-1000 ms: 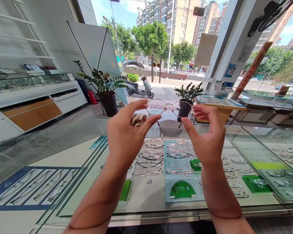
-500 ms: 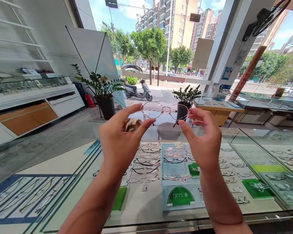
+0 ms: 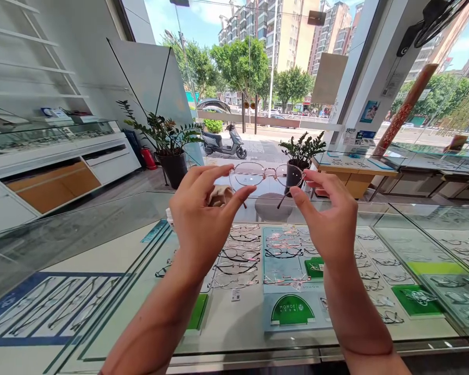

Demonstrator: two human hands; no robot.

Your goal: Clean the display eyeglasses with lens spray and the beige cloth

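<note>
Held up above the glass display counter (image 3: 242, 338) is a pair of thin metal-framed eyeglasses (image 3: 269, 174), roughly level, its temples pointing back down toward the counter. My left hand (image 3: 203, 203) pinches the left end of the frame between finger and thumb. A beige cloth (image 3: 220, 196) is also tucked in that palm, partly hidden by the fingers. On the other side, my right hand (image 3: 330, 213) grips the right end near the hinge. Through the clear lenses I see the floor and a plant pot. Under the glass, several rows of eyeglasses (image 3: 240, 254) lie below both hands.
A green sign (image 3: 293, 310) and a blue tray of frames (image 3: 50, 307) sit in the counter. Beyond it stand a grey stool (image 3: 273, 207), potted plants (image 3: 172, 169) and a side cabinet (image 3: 58, 179). A scooter (image 3: 224, 143) is outside the window.
The eyeglasses tilt slightly differently, with both temples showing more below the lenses. Both hands shift a little to the right in view, still holding the frame.
</note>
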